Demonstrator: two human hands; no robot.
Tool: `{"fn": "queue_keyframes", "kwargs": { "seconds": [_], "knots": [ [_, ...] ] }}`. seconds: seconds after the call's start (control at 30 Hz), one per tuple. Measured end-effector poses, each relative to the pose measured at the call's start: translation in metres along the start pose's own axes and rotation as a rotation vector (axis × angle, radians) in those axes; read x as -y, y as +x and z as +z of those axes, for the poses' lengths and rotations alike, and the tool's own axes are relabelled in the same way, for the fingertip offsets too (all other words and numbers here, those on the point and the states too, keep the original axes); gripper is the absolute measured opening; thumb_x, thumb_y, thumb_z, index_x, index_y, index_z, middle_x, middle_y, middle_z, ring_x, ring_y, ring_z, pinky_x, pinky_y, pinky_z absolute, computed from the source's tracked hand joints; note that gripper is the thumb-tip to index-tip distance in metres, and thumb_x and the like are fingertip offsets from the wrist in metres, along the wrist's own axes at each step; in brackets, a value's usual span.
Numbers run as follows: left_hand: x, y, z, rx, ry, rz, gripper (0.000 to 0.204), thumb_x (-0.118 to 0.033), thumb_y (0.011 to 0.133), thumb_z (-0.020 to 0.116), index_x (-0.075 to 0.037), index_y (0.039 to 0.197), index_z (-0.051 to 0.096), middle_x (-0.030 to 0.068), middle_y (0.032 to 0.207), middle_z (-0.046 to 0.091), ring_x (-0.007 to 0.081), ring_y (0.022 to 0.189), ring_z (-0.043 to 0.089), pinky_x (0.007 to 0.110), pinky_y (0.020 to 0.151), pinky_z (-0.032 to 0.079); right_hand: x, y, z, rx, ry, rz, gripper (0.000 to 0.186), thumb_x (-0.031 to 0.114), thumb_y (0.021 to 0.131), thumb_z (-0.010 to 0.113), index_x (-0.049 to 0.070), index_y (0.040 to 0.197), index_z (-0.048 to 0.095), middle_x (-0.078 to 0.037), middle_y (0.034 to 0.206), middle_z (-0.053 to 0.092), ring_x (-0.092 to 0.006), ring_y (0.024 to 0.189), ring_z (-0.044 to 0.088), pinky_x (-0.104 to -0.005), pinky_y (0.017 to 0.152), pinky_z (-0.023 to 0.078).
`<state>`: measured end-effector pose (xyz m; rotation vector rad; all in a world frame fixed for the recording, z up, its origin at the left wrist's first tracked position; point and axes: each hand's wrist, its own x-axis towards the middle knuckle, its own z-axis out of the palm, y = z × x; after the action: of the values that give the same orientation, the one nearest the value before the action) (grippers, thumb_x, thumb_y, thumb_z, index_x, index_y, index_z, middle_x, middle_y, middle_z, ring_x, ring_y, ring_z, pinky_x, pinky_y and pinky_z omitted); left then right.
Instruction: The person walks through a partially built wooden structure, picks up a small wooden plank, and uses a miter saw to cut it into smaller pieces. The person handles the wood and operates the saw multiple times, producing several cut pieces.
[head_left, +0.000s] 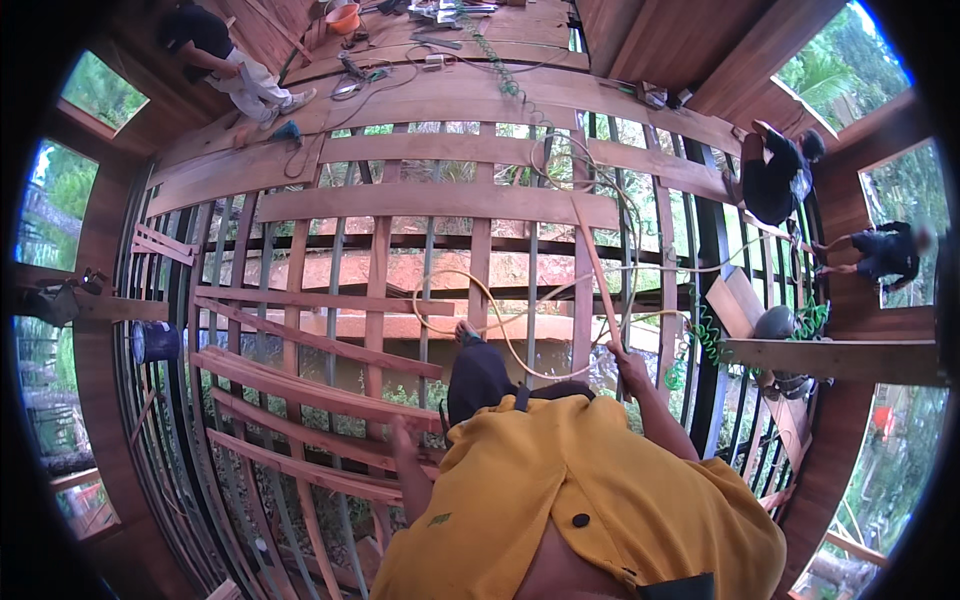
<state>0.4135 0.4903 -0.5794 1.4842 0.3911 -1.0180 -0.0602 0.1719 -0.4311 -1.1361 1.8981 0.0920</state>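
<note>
A worker in a yellow shirt (590,500) stands on an open floor frame, right hand (632,368) closed around the lower end of a thin wooden strip (597,270) that rises toward twelve o'clock. The left hand (402,432), at nine o'clock of the body, is blurred; its fingers cannot be made out. A yellow hose (480,290) loops beyond; three other workers crouch farther off.

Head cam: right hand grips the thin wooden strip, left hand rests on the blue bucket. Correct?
Not quite. In the head view the right hand does grip the thin wooden strip, but the left hand is at the reddish planks in front of the person. The blue bucket sits far to the left, apart from both hands.
</note>
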Motion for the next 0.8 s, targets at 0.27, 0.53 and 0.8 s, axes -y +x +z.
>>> {"fn": "queue_keyframes", "kwargs": {
  "seconds": [0.27,0.53,0.8],
  "knots": [
    [-0.222,0.099,0.155,0.164,-0.042,0.16,0.018,-0.024,0.104,0.057,-0.011,0.116,0.063,0.0035,0.1,0.066,0.0174,0.09,0.066,0.036,0.082,0.054,0.053,0.004,-0.022,-0.117,-0.142,0.188,0.097,0.088,0.078,0.053,-0.007,0.088,0.071,-0.024,0.085,0.07,-0.0372,0.088,0.07,-0.0481,0.083,0.052],
    [-0.177,0.15,0.191,0.256,-0.271,-0.14,0.024,-0.03,0.105,0.054,-0.011,0.118,0.062,0.0064,0.107,0.071,0.0221,0.096,0.069,0.04,0.086,0.057,0.101,0.058,-0.005,-0.018,-0.163,0.36,0.115,0.088,0.076,0.055,-0.015,0.127,0.062,-0.036,0.129,0.062,-0.0439,0.124,0.06,-0.0486,0.102,0.046],
    [-0.241,0.173,0.325,0.209,-0.187,-0.235,0.033,-0.031,0.107,0.05,-0.007,0.128,0.056,0.0072,0.111,0.07,0.0242,0.102,0.067,0.044,0.087,0.056,0.249,0.149,-0.002,0.095,-0.375,0.258,0.109,0.085,0.072,0.063,-0.012,0.123,0.066,-0.032,0.121,0.067,-0.0421,0.112,0.068,-0.0488,0.094,0.054]
  ]
}}
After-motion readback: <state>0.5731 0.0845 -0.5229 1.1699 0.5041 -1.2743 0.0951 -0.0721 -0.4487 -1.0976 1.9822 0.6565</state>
